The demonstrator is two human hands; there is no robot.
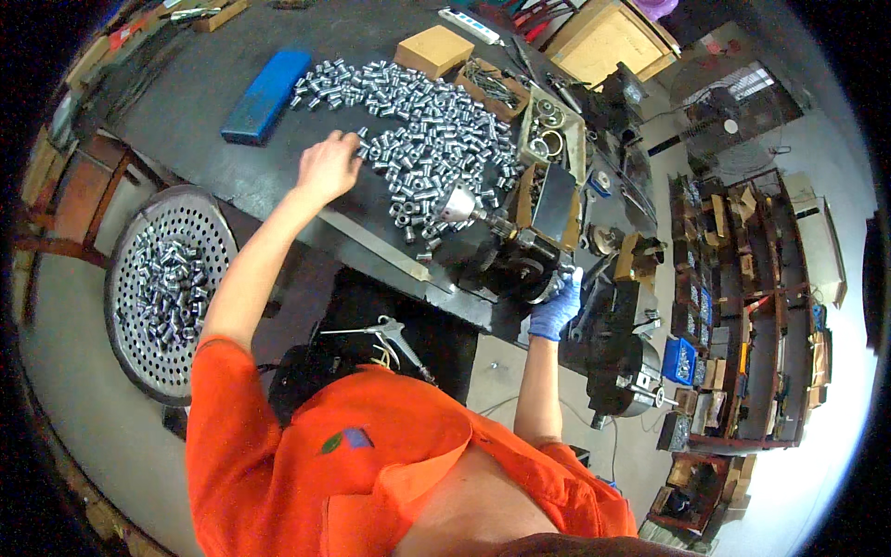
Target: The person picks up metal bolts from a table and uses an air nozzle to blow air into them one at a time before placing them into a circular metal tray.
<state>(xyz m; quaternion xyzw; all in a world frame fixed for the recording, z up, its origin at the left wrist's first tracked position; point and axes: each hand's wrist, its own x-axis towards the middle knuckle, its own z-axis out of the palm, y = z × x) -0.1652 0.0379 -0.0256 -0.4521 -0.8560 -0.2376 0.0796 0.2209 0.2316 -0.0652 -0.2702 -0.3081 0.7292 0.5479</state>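
Note:
My bare left hand (329, 168) is at the left edge of a large pile of short shiny metal sleeves (427, 139) on the dark bench. Its fingers are bent together, their tips against the nearest sleeves; what they pinch is too small to make out. In a blue glove, my right hand (557, 308) is closed at the round near end of a small black bench machine (516, 265); its fingers hide what they grip. From this machine a silver chuck (457, 204) points left toward the pile.
Left of the bench stands a round perforated metal seat (125, 302) with more sleeves on it. On the bench are a blue box (266, 97), a cardboard box (432, 50) and a parts tray (577, 148). An air gun (394, 339) hangs below the bench edge. Shelves (742, 316) stand right.

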